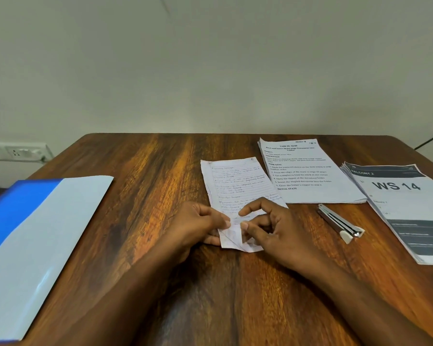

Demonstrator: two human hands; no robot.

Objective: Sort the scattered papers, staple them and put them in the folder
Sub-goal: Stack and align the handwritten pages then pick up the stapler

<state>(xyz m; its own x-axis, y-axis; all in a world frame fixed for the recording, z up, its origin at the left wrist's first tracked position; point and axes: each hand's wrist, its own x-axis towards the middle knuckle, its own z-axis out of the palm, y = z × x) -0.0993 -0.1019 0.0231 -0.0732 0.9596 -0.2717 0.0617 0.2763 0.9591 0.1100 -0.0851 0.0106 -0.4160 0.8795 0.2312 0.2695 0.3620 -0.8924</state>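
- Handwritten papers point(238, 188) are lying flat between both hands, reaching away from them.
- Left hand point(201, 224) is pinching the near edge; right hand point(270, 227) is pinching the folded corner.
- Squaring the edges comes first; stapler point(340, 223) is waiting just beyond the right hand.

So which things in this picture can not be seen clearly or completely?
- Handwritten sheet: near end covered by left hand and right hand; writing too small, head view.
- Folder: cut off by the left edge.
- WS 14 stack: cut off by the right edge.
- Stapler: loading hidden.
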